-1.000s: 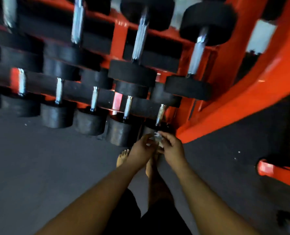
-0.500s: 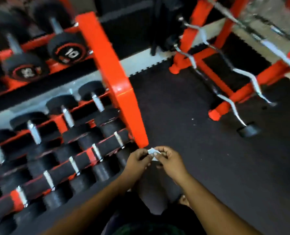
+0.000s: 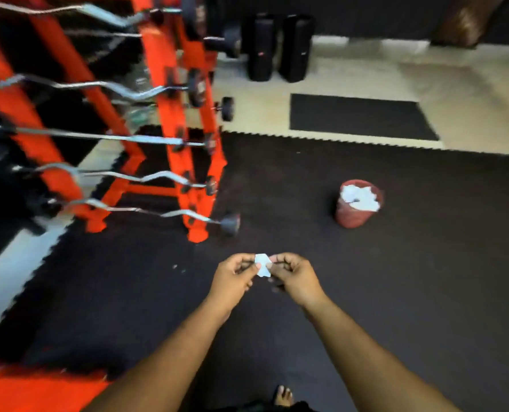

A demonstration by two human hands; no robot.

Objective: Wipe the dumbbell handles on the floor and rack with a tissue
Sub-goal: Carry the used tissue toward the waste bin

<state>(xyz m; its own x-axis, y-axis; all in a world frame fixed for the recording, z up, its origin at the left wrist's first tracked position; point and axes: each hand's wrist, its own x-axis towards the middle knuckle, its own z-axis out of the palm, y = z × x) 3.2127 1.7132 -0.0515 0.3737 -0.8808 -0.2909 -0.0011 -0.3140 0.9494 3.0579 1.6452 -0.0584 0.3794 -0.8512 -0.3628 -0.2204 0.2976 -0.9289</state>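
Currently both hands, left (image 3: 232, 276) and right (image 3: 292, 276), pinch a small tissue (image 3: 262, 264) between them, near the bin (image 3: 358, 203); no dumbbells visible, so probably discarding or refolding next.

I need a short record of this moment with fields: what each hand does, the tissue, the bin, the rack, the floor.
left hand: the left hand pinches the left edge of the tissue
right hand: the right hand pinches its right edge
tissue: a small white tissue held between both hands, above the floor
bin: a red bin standing on the mat ahead to the right, with white tissues inside
rack: an orange rack on the left, holding curl bars
floor: black mat; pale flooring further away
dumbbells: none clearly in view
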